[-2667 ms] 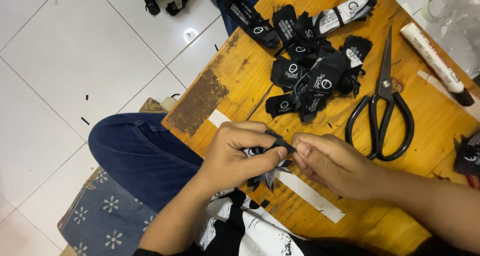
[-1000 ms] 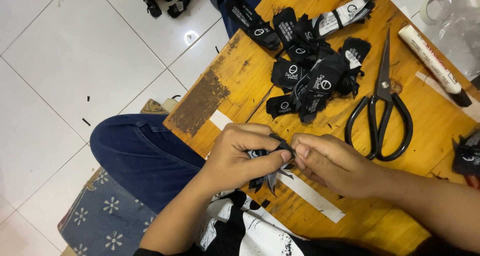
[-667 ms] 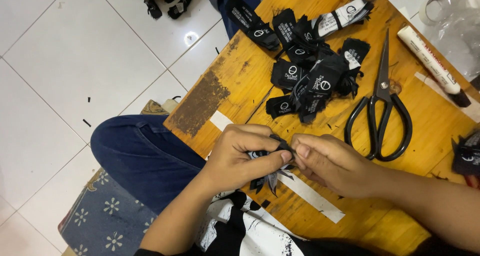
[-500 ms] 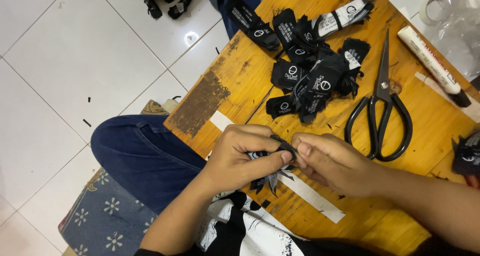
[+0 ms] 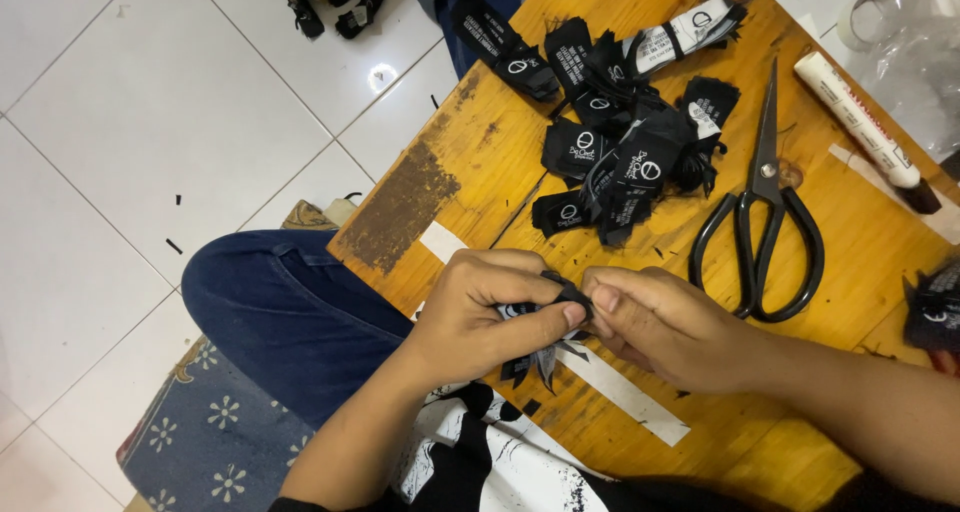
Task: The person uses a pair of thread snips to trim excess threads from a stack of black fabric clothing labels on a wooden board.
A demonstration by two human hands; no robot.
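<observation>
Over on the left we've got white floor tiles (image 5: 90,152), and below them a blue patterned cushion (image 5: 200,442) with our jeans-clad leg (image 5: 280,312) resting on it, pushed up against the wooden desk (image 5: 880,262).

Moving in, our left hand (image 5: 480,317) sits at the near edge of the desk, fingers curled tight, the grip narrow and pinching a small black fabric label (image 5: 545,317). The label is bunched between thumb and fingertips, with its loose ends hanging down just below the hand.

Right against it comes our right hand (image 5: 670,327), fingertips touching the same label from the other side, its grip narrow too, closed on that label. The two hands meet at that one point, just above a white strip (image 5: 620,392) that lies flat on the desk beneath them.

Up the desk, well clear of the hands, there's a loose pile of black labels (image 5: 620,122) with white markings, some overlapping, a few spilling toward the far corner.

To the right of the pile lie black-handled scissors (image 5: 765,212), blades shut and pointing away from us, handles near our right wrist.

Further right, a white tube (image 5: 860,122) lies at a slant near the desk's edge, and one more black scrap (image 5: 935,307) sits at the far right border.
</observation>
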